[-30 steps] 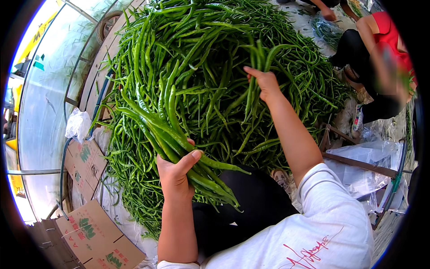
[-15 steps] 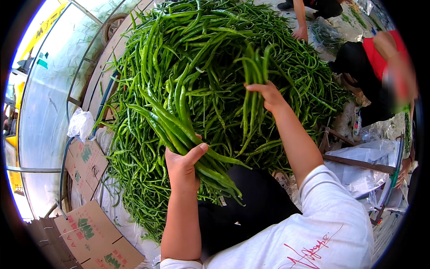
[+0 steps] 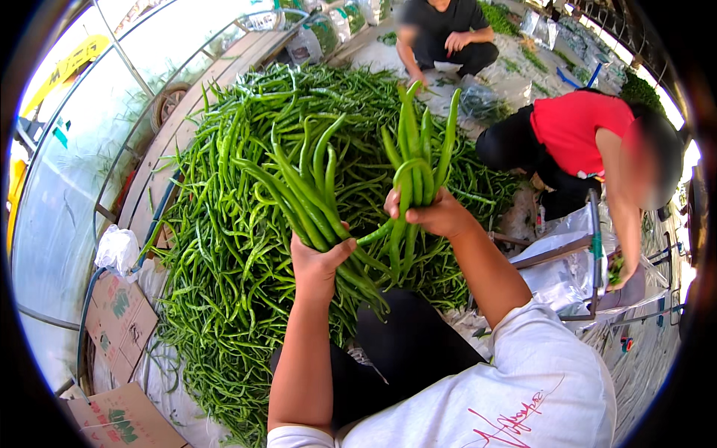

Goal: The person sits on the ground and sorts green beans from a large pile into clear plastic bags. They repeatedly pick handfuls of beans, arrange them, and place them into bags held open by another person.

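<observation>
A large heap of long green chili peppers point(image 3: 216, 261) spreads out in front of my knees. My left hand point(image 3: 317, 267) is closed around a bunch of long green chili peppers point(image 3: 305, 209), its thumb across them. Their upper ends fan out over the heap and the lower ends stick out below my fist. To the right, my right hand point(image 3: 437, 214) grips a second bunch of chili peppers point(image 3: 413, 153), held nearly upright with several tips pointing up. One pepper slants between the two bunches. The two hands are close together but apart.
At the right, a person in a red shirt point(image 3: 571, 131) bends beside a metal frame with clear plastic bags point(image 3: 560, 276). Another person in black point(image 3: 452, 33) squats beyond the heap. Flattened cardboard boxes point(image 3: 119, 321) and a white plastic bag point(image 3: 118, 249) lie left.
My right hand has come down and nearer to my left hand with its bunch. The view has tilted up, showing more of the two other people. My left hand keeps its hold.
</observation>
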`<state>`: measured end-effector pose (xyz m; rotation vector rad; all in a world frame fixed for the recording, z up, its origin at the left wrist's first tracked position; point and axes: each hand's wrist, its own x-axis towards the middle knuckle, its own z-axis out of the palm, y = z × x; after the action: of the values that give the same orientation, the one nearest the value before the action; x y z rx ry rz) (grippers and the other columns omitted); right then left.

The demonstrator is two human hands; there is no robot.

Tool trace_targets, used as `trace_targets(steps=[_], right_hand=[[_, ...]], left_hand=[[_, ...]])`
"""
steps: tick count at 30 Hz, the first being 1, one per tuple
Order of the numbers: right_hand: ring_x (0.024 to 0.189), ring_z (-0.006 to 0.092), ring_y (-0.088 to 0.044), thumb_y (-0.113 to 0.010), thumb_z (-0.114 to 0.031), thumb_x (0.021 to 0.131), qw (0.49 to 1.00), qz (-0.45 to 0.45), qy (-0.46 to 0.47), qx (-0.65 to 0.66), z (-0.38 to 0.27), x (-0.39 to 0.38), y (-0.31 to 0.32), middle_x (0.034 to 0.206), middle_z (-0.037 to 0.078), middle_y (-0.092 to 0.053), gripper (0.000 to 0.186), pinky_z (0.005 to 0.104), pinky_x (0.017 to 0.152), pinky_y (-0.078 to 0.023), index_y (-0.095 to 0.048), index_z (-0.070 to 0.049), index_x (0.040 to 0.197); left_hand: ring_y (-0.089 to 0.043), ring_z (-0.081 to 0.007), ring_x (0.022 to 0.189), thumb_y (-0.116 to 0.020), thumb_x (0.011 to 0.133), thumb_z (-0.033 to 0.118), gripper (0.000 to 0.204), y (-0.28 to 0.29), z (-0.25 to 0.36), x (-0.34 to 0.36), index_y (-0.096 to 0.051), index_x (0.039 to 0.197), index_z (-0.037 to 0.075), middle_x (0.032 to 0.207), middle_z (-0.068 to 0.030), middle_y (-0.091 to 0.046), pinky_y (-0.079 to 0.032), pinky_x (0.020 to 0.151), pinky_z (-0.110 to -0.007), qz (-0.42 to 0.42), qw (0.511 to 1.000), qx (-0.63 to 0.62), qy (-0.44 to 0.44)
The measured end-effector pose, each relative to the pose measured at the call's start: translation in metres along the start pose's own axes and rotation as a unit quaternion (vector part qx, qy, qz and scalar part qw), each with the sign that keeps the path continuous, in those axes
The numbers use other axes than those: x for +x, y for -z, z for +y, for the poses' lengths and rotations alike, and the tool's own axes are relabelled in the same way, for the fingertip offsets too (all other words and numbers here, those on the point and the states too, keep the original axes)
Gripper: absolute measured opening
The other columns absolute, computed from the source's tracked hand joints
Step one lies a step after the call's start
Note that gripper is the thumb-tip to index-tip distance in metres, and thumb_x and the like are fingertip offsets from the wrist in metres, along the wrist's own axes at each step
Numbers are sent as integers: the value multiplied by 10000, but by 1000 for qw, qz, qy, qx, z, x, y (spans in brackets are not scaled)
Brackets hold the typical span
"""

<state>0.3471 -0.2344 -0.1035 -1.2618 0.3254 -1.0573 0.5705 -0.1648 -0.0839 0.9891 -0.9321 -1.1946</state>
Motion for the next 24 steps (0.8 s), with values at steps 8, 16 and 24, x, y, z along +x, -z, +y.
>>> trace_targets(steps=[8,16,24], right_hand=[[919,156,-618,-748,-15,765,1000,17,0,0,-54,-38,-71,969,39,-643,319,313,832,-485,-611,-37,1053],[871,104,-590,-674,-78,858,969,191,71,-136,-89,-64,-168,953,22,-634,281,254,789,-470,-570,-18,1112],[763,129,-629,-676,-144,857,909,239,53,-336,-57,-91,-213,870,64,-678,225,277,709,-494,-627,-3,1025]], left_hand=[[-615,-148,851,-719,617,-58,389,-26,27,-50,-571,968,22,922,-49,-636,-498,798,-303,-125,989,-31,-76],[-592,-179,1005,-817,629,52,621,-46,42,-106,-531,1177,-2,1078,-57,-616,-461,901,-314,-140,973,-126,-131],[-600,-192,982,-815,649,66,611,-28,30,-163,-511,1176,7,1075,-71,-603,-469,896,-329,-92,965,-220,-108]])
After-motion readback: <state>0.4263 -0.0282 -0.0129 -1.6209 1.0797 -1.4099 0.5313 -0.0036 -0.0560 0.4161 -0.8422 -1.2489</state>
